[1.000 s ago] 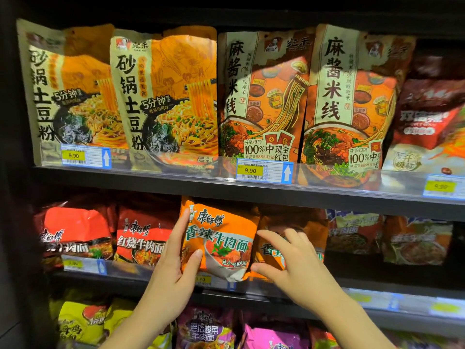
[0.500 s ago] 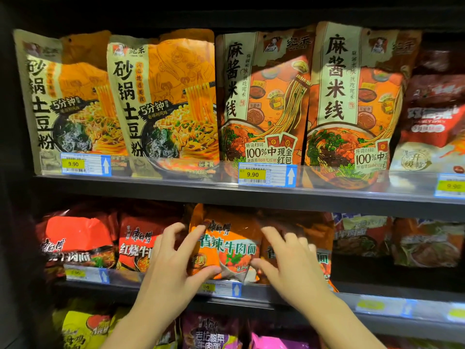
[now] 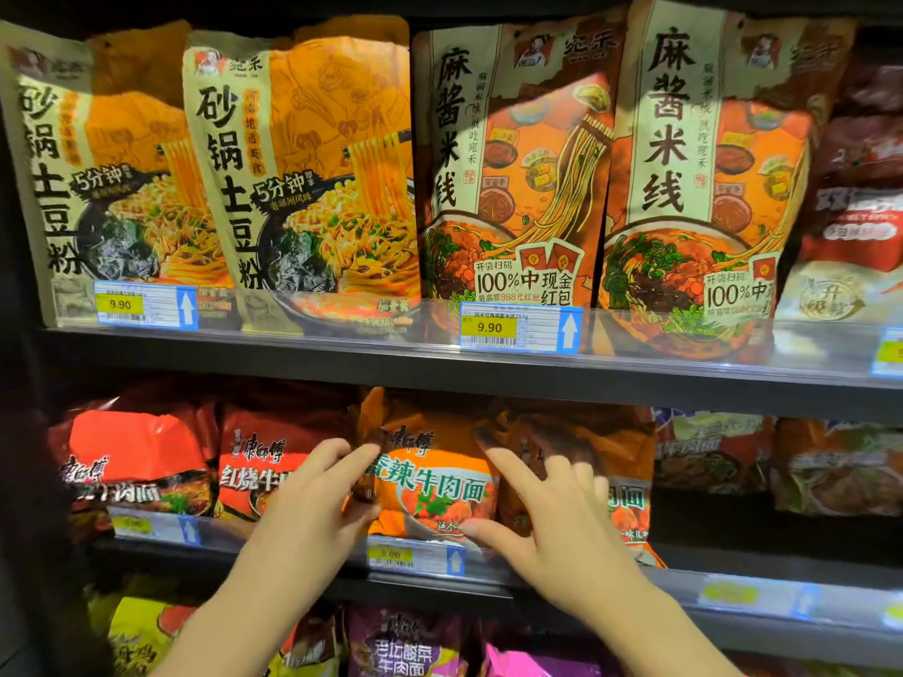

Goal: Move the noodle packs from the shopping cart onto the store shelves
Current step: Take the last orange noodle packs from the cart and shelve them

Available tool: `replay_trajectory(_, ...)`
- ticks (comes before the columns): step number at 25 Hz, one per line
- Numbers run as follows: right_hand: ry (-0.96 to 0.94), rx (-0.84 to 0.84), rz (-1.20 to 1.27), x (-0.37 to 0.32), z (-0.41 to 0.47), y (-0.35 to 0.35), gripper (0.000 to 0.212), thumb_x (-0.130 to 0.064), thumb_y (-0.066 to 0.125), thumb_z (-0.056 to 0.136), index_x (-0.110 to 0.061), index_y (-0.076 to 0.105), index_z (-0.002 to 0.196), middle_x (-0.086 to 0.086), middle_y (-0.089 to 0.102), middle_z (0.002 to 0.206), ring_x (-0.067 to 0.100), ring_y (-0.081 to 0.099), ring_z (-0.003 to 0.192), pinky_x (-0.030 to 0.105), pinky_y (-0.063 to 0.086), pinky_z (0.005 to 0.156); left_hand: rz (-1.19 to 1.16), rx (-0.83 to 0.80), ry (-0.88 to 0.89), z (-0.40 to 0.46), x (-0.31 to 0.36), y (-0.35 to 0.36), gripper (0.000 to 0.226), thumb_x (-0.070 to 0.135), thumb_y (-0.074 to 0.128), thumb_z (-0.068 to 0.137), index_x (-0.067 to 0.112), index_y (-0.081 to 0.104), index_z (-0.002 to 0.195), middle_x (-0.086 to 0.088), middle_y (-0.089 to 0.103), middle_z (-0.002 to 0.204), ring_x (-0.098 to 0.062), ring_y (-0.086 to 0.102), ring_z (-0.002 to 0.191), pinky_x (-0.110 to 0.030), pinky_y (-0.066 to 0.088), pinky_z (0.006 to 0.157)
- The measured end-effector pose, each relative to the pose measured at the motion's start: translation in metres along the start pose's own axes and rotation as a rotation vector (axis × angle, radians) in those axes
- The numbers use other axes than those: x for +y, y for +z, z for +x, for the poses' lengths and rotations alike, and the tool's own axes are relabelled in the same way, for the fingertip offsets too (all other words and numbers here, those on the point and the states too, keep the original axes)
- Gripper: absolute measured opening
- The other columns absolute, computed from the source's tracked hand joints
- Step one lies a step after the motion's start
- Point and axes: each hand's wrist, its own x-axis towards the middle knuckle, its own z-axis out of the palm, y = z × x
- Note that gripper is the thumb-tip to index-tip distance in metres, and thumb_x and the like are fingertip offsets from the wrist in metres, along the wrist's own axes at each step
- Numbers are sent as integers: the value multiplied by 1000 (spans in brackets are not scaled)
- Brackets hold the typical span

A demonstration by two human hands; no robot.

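On the middle shelf (image 3: 488,586), front row: one orange noodle pack (image 3: 432,481), standing upright behind the clear price rail, green lettering and a bowl picture on its face. Left hand (image 3: 312,510) at the pack's left edge, fingers spread and nearly straight, tips touching the wrapper near its upper left corner, thumb against the lower left part; no curl round the pack. Right hand (image 3: 567,520) at the pack's right edge, fingers likewise straight and fanned, index tip near the upper right corner, thumb touching the lower front just above the rail. Second orange pack (image 3: 625,500) of like kind directly right, partly covered by the right hand. Two red packs (image 3: 141,461) to the left on that shelf; darker packs (image 3: 830,461) further right, in shadow. Yellow price tag (image 3: 391,554) on the rail below the orange pack, print blurred.

Upper shelf (image 3: 293,356): four tall pouches upright, two tan-and-orange pouches (image 3: 303,163) at left, two orange-and-cream pouches (image 3: 518,163) at right; tags reading 9.90 (image 3: 488,327) on the rail. Lower shelf: yellow pack (image 3: 141,637) and purple pack (image 3: 400,647), only the tops visible.
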Motion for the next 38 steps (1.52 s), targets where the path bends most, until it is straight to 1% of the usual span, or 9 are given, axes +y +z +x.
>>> replay_trajectory(3,-24,-14,-15,-6,2,1,72,-80,40,88,-58,7,148,3,45,107,29,43,100,44,36,87,13,-92,-157,14,18,4,60,20,83,80,30,38,119,9,50,105,-18,62,99,-28,46,75)
replay_trajectory(5,-32,-28,-17,-6,-1,-2,71,-76,43,90,-58,2,146,1,41,105,29,43,100,42,34,84,12,-163,-162,15,21,-1,56,22,78,84,32,34,117,8,52,104,-16,60,96,-26,45,74)
replay_trajectory(9,-17,-134,-31,-2,1,-9,69,-71,44,94,-55,7,151,-4,26,104,22,32,102,38,25,85,-18,-306,-145,-2,18,-29,71,37,74,86,45,33,144,8,64,120,-11,64,108,-29,52,92)
replay_trajectory(15,-26,-171,-59,-4,3,-18,77,-72,48,92,-53,8,154,-4,29,104,25,41,114,41,33,96,61,-180,-7,0,20,-35,77,59,74,79,44,38,145,18,34,115,-5,48,102,-29,52,84)
replay_trajectory(20,34,-157,70,2,1,-33,92,-71,65,82,-41,17,155,1,45,131,26,41,126,39,34,105,192,-97,258,4,38,-27,79,57,75,77,32,46,145,3,44,139,-21,44,129,-34,51,95)
replay_trajectory(25,149,-197,24,18,-4,-59,98,-72,70,77,-31,28,155,7,46,140,29,38,134,45,41,108,302,-196,210,10,43,-18,93,71,66,75,31,33,153,-2,39,149,-25,36,137,-39,44,103)
replay_trajectory(29,220,-243,-40,28,-21,-71,105,-76,69,74,-33,22,157,6,38,148,30,32,140,49,42,111,298,-269,180,15,52,-16,104,75,66,73,28,23,155,-3,31,150,-26,31,137,-37,38,107)
replay_trajectory(33,319,-290,-15,41,-46,-81,110,-78,69,72,-42,13,160,5,19,165,31,16,152,54,33,118,262,-250,167,9,71,-16,101,74,69,72,28,30,154,-8,28,154,-30,25,143,-43,32,113)
replay_trajectory(38,388,-313,-4,64,-90,-99,110,-77,68,74,-47,8,160,2,8,171,30,7,156,55,28,121,129,-376,250,2,114,-15,100,73,70,72,35,27,155,6,28,157,-19,23,145,-38,33,117)
